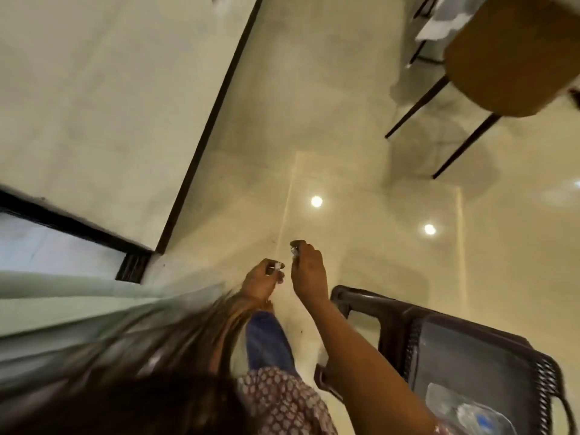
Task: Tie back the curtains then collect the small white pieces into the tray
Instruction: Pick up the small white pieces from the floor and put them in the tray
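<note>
I am bent over a glossy cream floor (pixel 345 171). My left hand (pixel 262 279) hangs low over the floor and pinches a small white piece (pixel 277 265) at its fingertips. Just to its right, my right hand (pixel 306 270) pinches another small pale piece (pixel 295 247) between thumb and fingers. A pale green curtain (pixel 62 306) hangs blurred at the lower left, beside a window (pixel 47 243). On the dark plastic chair (pixel 470 340) at the lower right lies a clear tray-like container (pixel 464 411); its contents are blurred.
My loose hair (pixel 175 346) and a jeans leg (pixel 266 340) fill the lower middle. A wall with a black skirting strip (pixel 213 120) runs along the left. A brown round seat on black legs (pixel 508 58) stands at the top right.
</note>
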